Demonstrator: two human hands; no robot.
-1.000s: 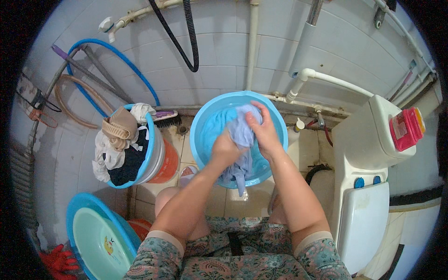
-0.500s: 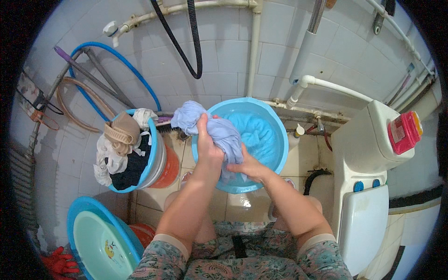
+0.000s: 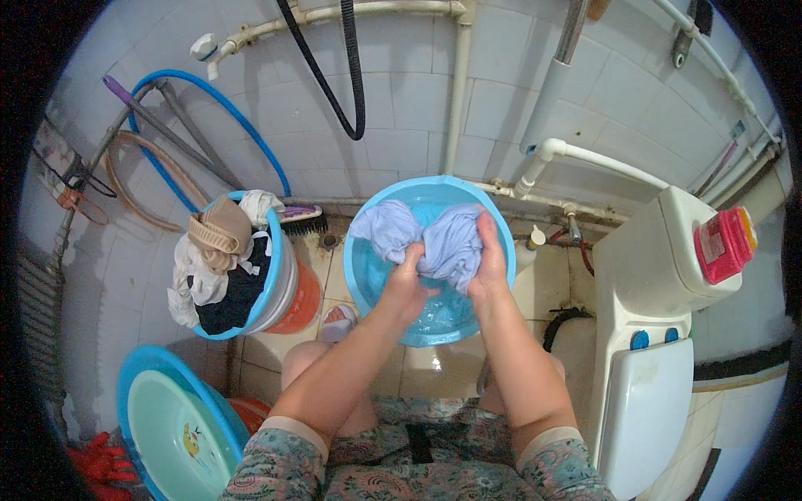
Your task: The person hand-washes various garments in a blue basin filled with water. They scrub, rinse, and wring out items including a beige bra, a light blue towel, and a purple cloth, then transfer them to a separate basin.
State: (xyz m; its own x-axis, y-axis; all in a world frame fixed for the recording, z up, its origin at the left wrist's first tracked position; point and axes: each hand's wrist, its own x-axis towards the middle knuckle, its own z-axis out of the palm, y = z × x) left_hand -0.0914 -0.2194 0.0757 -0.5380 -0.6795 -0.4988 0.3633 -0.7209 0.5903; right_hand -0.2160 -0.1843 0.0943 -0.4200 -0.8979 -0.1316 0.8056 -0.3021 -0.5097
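Note:
A wet, light blue-violet piece of clothing (image 3: 452, 242) is bunched up over a light blue plastic basin (image 3: 361, 288). My left hand (image 3: 409, 286) grips its middle, where the cloth narrows, and one bunch hangs off to the left. Around the right-hand bunch my right hand (image 3: 489, 260) is closed, with the thumb along its outer side. Water (image 3: 439, 316) with ripples shows in the basin beneath the cloth. What kind of garment it is, I cannot tell.
At the left, a bucket (image 3: 288, 288) holds beige, white and black laundry; a scrub brush (image 3: 302, 219) lies behind it. Nested basins (image 3: 138, 392) and red gloves (image 3: 102, 468) are at lower left. A pump bottle (image 3: 528, 249) and a toilet (image 3: 647, 409) stand right.
Both hands have moved right with the garment, from the basin's left side to over its middle. My right hand has shifted from the garment's lower end to its right side.

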